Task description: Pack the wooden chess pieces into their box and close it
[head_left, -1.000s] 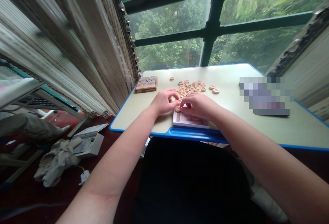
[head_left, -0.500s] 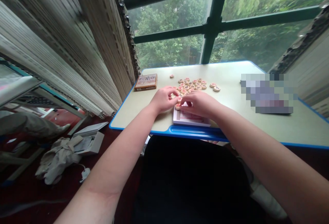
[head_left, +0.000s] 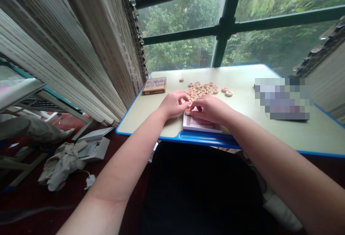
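Note:
Round wooden Chinese chess pieces (head_left: 202, 90) with red and dark characters lie in a cluster on the small table. My left hand (head_left: 174, 104) is at the near left side of the cluster, its thumb and fingers curled together at the edge of a piece (head_left: 190, 103). Over a shallow white box (head_left: 202, 129) with red lines inside, my right hand (head_left: 211, 108) bends its fingertips down onto another piece (head_left: 188, 111) at the box's far left corner. The right hand covers much of the box's far part, and its fingertips are partly hidden.
A brown patterned box (head_left: 154, 85) lies at the table's far left. One piece (head_left: 181, 79) sits apart behind the cluster, two others (head_left: 226, 91) to its right. A blurred-out item (head_left: 284, 100) is on the right. Curtains (head_left: 107, 40) hang left; a blue rim (head_left: 205, 139) edges the table.
Both hands stay by the box and pieces with only small finger movement. The whole view has shifted slightly, so the table appears a little farther right.

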Motion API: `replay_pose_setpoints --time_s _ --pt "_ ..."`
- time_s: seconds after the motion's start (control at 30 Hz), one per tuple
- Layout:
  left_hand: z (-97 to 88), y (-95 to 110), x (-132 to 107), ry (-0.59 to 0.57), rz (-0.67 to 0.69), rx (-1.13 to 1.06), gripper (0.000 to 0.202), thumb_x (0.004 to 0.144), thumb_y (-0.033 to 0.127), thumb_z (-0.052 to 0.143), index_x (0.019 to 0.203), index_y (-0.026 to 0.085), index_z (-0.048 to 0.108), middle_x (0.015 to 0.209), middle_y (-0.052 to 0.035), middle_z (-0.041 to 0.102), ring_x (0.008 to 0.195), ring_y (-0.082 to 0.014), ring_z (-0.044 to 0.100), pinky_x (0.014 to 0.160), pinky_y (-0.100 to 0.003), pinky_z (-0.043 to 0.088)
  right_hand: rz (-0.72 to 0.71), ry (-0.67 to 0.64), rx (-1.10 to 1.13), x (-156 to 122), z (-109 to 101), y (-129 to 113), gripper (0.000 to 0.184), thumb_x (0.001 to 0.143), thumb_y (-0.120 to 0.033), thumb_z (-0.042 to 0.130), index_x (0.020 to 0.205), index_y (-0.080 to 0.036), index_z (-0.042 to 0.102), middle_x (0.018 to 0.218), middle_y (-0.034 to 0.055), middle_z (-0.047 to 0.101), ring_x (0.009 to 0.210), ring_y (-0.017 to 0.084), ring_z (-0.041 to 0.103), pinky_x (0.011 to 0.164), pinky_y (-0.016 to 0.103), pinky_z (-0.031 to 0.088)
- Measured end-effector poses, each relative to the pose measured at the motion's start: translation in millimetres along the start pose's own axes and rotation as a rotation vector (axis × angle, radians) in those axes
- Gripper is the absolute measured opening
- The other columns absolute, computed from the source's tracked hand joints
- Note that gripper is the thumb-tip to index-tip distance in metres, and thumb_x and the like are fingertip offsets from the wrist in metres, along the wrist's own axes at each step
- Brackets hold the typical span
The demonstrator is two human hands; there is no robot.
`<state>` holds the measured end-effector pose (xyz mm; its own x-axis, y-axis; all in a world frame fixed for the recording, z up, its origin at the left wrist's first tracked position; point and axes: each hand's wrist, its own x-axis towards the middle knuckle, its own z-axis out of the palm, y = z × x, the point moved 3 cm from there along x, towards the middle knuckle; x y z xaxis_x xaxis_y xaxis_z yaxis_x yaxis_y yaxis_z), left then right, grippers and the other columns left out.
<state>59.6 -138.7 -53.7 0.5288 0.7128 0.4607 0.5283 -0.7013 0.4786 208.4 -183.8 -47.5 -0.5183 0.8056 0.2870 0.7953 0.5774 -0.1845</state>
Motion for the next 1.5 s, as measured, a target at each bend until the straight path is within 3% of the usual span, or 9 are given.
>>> replay_pose_setpoints --time_s 0.53,0.87,1.07,1.27,1.5 --pt "0.3 1.7 -1.3 0.032 -0.001 0.004 0.009 0.073 0.022 0.06 0.072 0.015 0.066 0.082 -0.0024 0.061 0.057 -0.008 0.049 0.061 -0.022 0.046 0.036 0.128 0.094 0.8 -14.4 3.1 0.021 0.081 -0.026 0.052 0.076 -0.016 0.071 0.066 0.0048 0.065 0.062 0.015 0.052 0.062 0.026 0.037" --pt "-1.0 1.6 -1.8 0.03 -0.011 -0.038 0.013 0.075 0.024 0.06 0.08 0.016 0.068 0.093 -0.004 0.062 0.06 -0.008 0.051 0.062 -0.023 0.047 0.066 0.269 0.041 -3.0 -24.2 14.0 0.03 0.088 -0.031 0.047 0.069 -0.017 0.065 0.065 0.0057 0.063 0.068 0.018 0.053 0.069 0.029 0.038" --pt "-6.4 -2.5 -1.1 0.129 -0.059 0.026 0.016 0.075 0.011 0.051 0.078 0.016 0.066 0.088 -0.0039 0.063 0.07 -0.012 0.056 0.07 -0.026 0.049 0.125 0.334 0.021 -3.9 -23.3 25.6 0.029 0.086 -0.031 0.047 0.066 -0.018 0.064 0.066 0.0054 0.064 0.066 0.017 0.051 0.067 0.029 0.039" --pt "-7.3 -11.7 -2.3 0.195 -0.124 0.118 0.017 0.075 0.011 0.05 0.077 0.016 0.065 0.086 -0.0048 0.063 0.078 -0.0162 0.058 0.08 -0.032 0.05 0.154 0.482 0.016 -8.9 -27.5 39.3 0.021 0.084 -0.026 0.05 0.078 -0.017 0.069 0.077 0.0066 0.068 0.07 0.018 0.053 0.078 0.033 0.041" --pt "-5.6 -13.5 -2.7 0.184 -0.147 0.209 0.013 0.077 0.014 0.052 0.077 0.018 0.065 0.088 -0.0073 0.064 0.091 -0.0228 0.057 0.087 -0.039 0.048 0.208 0.421 -0.02 -11.6 -28.1 42.0 0.02 0.084 -0.025 0.051 0.079 -0.018 0.069 0.085 0.0078 0.07 0.077 0.02 0.056 0.077 0.033 0.043"
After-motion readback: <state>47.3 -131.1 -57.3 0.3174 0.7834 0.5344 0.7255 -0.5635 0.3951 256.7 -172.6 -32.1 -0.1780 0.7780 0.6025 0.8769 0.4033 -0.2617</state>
